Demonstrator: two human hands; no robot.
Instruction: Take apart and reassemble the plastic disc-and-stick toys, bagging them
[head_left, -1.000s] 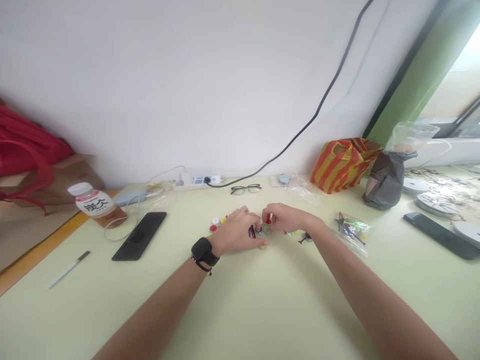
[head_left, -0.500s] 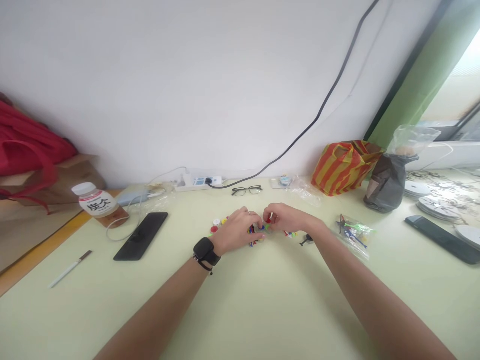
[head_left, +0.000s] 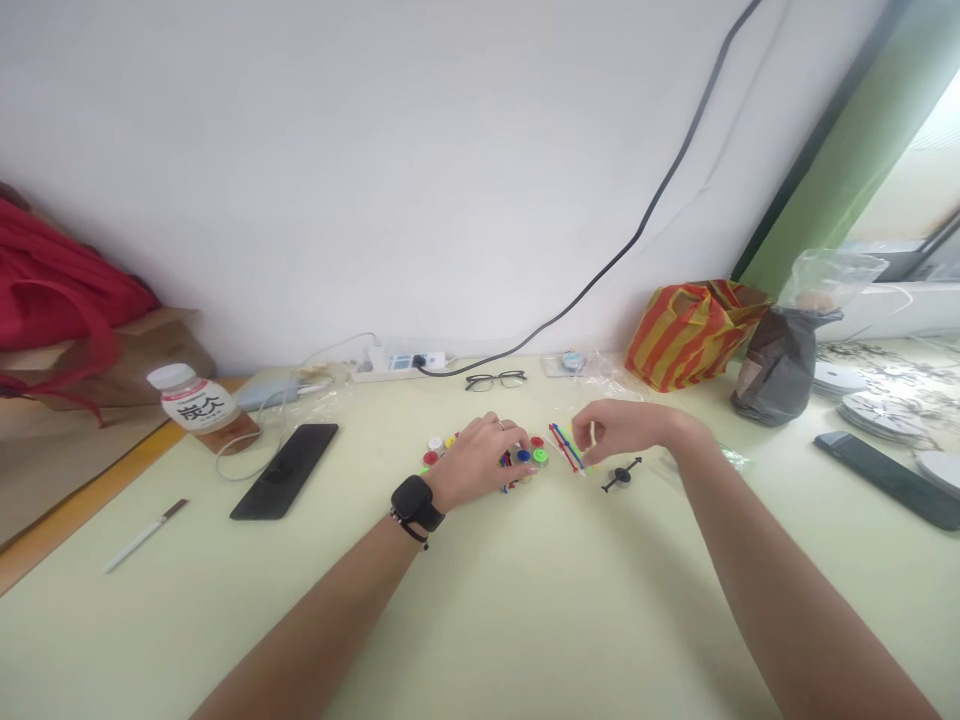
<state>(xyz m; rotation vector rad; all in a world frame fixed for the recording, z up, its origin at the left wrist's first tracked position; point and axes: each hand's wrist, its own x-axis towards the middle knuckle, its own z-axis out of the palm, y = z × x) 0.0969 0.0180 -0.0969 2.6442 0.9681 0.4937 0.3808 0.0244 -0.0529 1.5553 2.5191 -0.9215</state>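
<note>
My left hand (head_left: pixel 480 460) is curled over a cluster of small plastic pieces, with red and blue bits (head_left: pixel 508 487) showing beneath its fingers. By its thumb sit a blue round piece (head_left: pixel 523 456), a green round piece (head_left: pixel 540 456) and a red one (head_left: pixel 538 441). White (head_left: pixel 436 443) and red (head_left: pixel 430 458) round pieces lie on its other side. My right hand (head_left: pixel 619 432) is closed in a pinch beside several coloured plastic arrows (head_left: pixel 566 447); what its fingertips hold is hidden. A black arrow on a round base (head_left: pixel 622 477) stands just below that hand.
Eyeglasses (head_left: pixel 496 380) and a power strip (head_left: pixel 397 366) lie along the wall. To the left are a phone (head_left: pixel 285 472), a pen (head_left: pixel 146 535) and a drink bottle (head_left: pixel 199 405). A striped bag (head_left: pixel 686 338), a grey bag (head_left: pixel 776 370) and a dark phone (head_left: pixel 885 480) are rightward.
My right hand has moved right, away from the round pieces by my left thumb, to the coloured arrows. The black arrow is now uncovered. My left hand stays about where it was.
</note>
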